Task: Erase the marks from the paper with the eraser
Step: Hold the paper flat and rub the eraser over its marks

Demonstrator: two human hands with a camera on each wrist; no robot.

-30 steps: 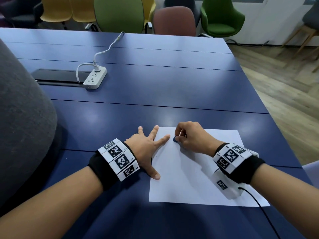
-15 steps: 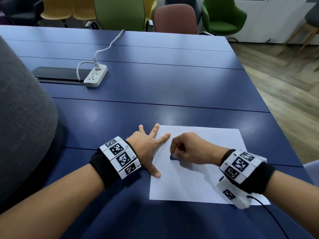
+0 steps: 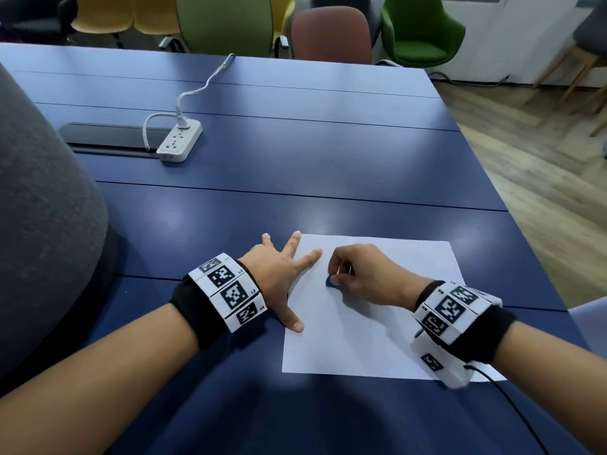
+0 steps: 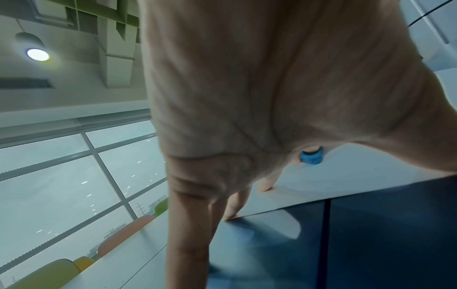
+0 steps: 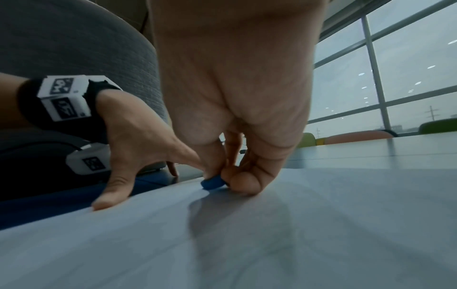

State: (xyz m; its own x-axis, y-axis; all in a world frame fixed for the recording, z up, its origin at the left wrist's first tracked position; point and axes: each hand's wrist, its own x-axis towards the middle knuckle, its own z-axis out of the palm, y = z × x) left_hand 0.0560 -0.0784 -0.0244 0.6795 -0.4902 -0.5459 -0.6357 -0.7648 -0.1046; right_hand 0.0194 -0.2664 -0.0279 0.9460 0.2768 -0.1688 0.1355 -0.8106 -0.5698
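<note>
A white sheet of paper (image 3: 371,339) lies on the blue table (image 3: 295,172) near its front edge. My right hand (image 3: 358,274) pinches a small blue eraser (image 3: 330,282) and holds it down on the paper's upper left part. The eraser (image 5: 212,183) sits between thumb and fingertips in the right wrist view, touching the sheet (image 5: 247,244). My left hand (image 3: 279,274) lies flat with fingers spread, thumb and forefinger pressing the paper's left edge. In the left wrist view the eraser (image 4: 310,157) shows beyond the palm. No marks are visible on the paper.
A white power strip (image 3: 179,142) with its cable lies at the back left beside a black cable hatch (image 3: 105,136). A grey rounded chair back (image 3: 42,224) stands at the left. Coloured chairs (image 3: 331,34) line the far side. The table's right edge drops to a wooden floor (image 3: 538,159).
My right hand slid the eraser down the paper toward me and slightly left over the last second, then held about the same spot. The left hand stayed pressing the sheet.
</note>
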